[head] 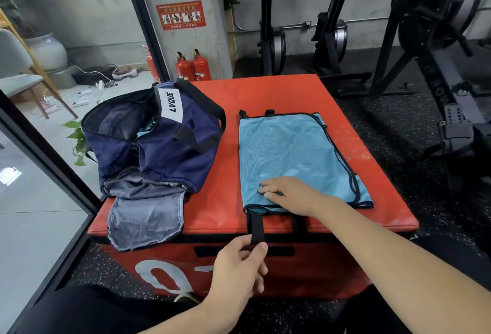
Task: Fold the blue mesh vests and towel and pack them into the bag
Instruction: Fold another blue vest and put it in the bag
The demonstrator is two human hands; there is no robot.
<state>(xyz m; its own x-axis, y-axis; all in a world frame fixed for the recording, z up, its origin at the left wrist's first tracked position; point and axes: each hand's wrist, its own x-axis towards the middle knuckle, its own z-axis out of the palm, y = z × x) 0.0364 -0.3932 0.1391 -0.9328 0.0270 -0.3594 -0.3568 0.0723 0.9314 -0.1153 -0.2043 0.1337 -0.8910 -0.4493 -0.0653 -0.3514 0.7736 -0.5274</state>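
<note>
Gym floor, red padded box (265, 99) | head view: I see blue mesh vest (289, 155) lying flat on it, navy bag (159, 145) open just beside | left hand (239, 267) pinches black strap (257, 227) at vest's near edge | right hand (287, 193) rests on vest, fingers seemingly lightly curled, holding nothing.

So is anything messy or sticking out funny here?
A little. The bag's grey lining spills out over the red box's front edge, and the vest's black strap dangles off, pinched by the left hand.
</note>
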